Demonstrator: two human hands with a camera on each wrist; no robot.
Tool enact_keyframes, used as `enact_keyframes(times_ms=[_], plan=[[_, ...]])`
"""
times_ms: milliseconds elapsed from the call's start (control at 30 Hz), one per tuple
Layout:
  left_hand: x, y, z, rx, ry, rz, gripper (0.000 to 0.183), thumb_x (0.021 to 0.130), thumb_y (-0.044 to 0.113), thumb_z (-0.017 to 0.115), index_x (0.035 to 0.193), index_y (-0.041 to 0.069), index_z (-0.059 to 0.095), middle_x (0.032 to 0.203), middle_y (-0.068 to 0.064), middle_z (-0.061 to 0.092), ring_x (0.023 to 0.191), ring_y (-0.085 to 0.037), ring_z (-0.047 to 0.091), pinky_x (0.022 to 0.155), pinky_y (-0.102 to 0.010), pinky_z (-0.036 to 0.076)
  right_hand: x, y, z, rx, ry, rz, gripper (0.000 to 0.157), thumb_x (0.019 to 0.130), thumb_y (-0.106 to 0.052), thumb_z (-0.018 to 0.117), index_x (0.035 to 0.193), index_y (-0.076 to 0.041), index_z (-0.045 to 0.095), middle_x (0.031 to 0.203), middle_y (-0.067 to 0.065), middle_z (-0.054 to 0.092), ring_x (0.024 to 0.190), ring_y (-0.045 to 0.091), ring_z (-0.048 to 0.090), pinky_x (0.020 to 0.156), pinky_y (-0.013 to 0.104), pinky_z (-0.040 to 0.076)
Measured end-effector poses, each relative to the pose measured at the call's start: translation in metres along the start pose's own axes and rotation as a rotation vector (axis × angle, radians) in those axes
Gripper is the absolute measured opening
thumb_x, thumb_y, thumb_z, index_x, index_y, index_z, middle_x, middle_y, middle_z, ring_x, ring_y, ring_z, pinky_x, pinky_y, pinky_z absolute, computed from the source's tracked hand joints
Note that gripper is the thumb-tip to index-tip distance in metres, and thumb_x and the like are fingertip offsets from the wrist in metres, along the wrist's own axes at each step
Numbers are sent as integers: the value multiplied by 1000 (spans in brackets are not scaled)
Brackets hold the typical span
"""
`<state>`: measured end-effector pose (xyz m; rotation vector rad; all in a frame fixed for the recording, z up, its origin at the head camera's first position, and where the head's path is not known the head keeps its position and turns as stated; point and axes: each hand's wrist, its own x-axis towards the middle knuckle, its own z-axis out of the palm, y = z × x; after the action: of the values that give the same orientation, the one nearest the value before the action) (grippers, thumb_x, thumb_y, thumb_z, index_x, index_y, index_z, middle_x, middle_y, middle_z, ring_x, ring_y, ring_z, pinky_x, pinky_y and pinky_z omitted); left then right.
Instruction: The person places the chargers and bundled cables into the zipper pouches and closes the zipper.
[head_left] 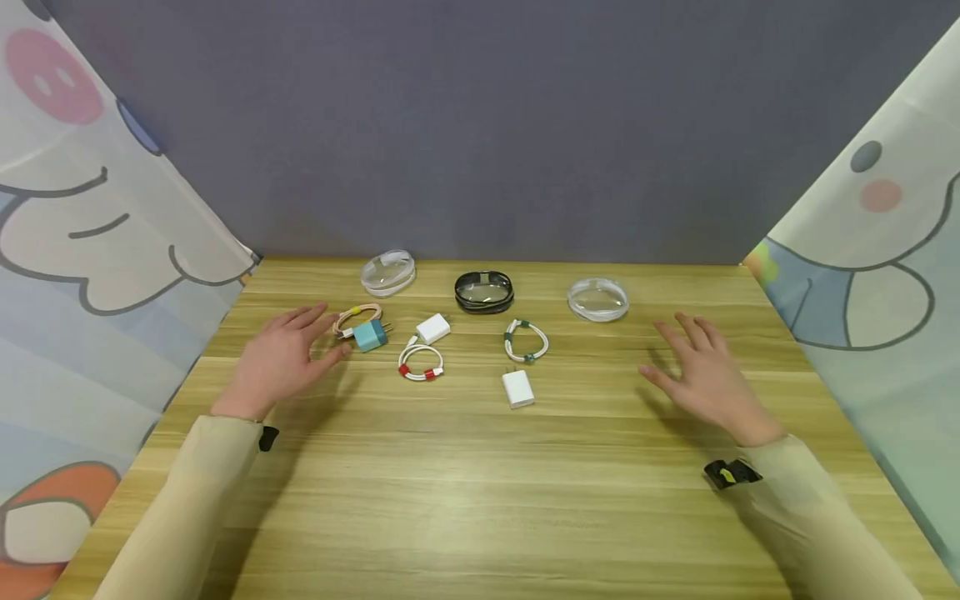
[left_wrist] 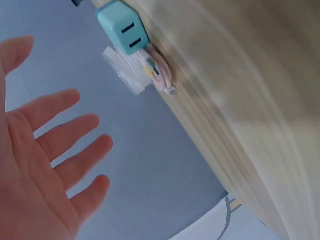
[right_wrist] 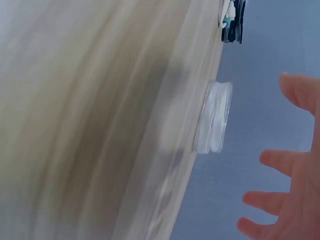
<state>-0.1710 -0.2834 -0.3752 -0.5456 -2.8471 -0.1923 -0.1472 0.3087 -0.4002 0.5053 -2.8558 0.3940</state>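
My left hand [head_left: 281,358] hovers at the left with fingers spread and holds nothing. Nearest to it are a teal two-port charger plug [head_left: 369,336] and a pink coiled cable [head_left: 358,314] with a yellow tie. In the left wrist view the plug [left_wrist: 123,27] shows its two slots beyond the fingers. My right hand [head_left: 705,375] is spread above the table at the right, holding nothing. Closest to it lies a clear, round, coil-like case [head_left: 597,300], which the right wrist view shows as a translucent ring [right_wrist: 214,117] standing low on the wood.
Mid-table lie a white plug [head_left: 433,328], a white cable with red ties [head_left: 420,375], a white cable with green ties [head_left: 527,356] and another white plug [head_left: 517,388]. Along the back are a black round case [head_left: 483,304] and another clear one [head_left: 387,286]. A grey panel [head_left: 480,133] rises behind.
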Motion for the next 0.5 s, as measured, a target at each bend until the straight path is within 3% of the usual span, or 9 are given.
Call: enact_keyframes(times_ms=[167, 400, 500], plan=[[12, -9, -2, -42, -1, -14, 51, 93, 34, 69, 133, 2, 63, 136, -20, 59, 117, -45, 58, 82, -61, 51, 7, -9, 2, 34, -13, -6, 71, 95, -45, 63, 144, 3, 45, 146, 36, 36, 132, 57, 30, 104, 70, 24], [31, -24, -2, -165, -67, -60, 37, 99, 27, 60, 130, 6, 65, 136, -18, 59, 118, -42, 57, 81, -60, 50, 17, -20, 10, 97, 31, -25, 63, 94, -32, 68, 140, 5, 50, 139, 35, 46, 126, 55, 41, 103, 67, 30], [42, -32, 1, -222, -91, -77, 35, 100, 26, 59, 129, 7, 65, 135, -18, 60, 110, -40, 62, 80, -57, 50, 21, -25, 14, 121, 41, -31, 60, 93, -28, 69, 139, 5, 51, 137, 33, 50, 125, 53, 45, 102, 66, 33]])
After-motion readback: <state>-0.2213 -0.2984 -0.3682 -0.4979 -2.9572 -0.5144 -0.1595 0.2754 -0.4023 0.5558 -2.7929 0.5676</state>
